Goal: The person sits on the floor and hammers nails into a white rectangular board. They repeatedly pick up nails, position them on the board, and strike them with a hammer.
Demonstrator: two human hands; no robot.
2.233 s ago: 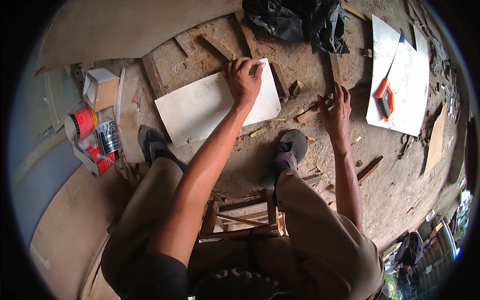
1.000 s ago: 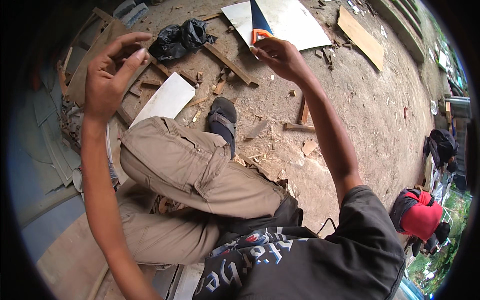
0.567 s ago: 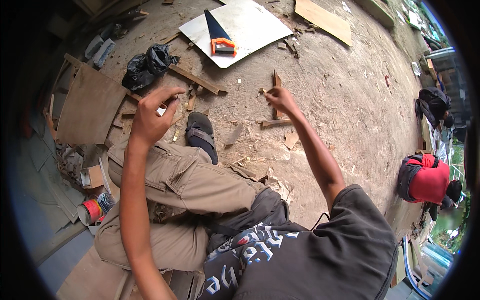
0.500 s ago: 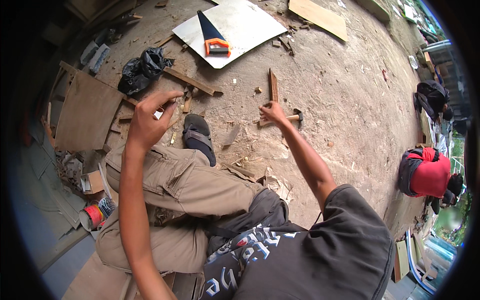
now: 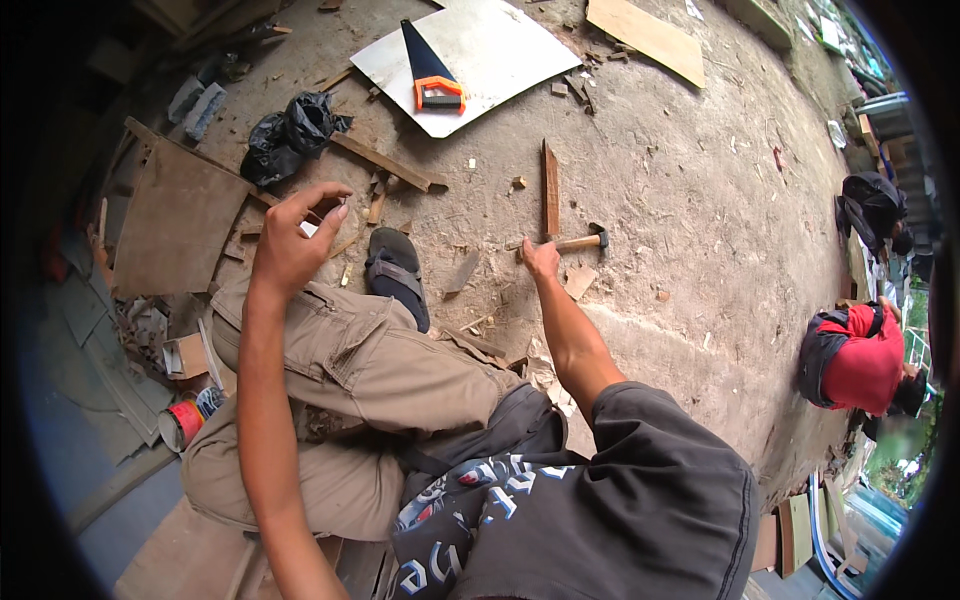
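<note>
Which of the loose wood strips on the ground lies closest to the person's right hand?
The narrow reddish strip lying lengthwise just above the right hand and the hammer. The longer strip lies farther left, beside the black bag.

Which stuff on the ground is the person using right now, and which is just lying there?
In use:
right hand on the hammer
left hand raised, pinching something small

Lying about:
saw on the white sheet
wood strip
black bag
paint can

Dk printed tee, khaki cargos, sandal [image 5: 397, 275]
</note>
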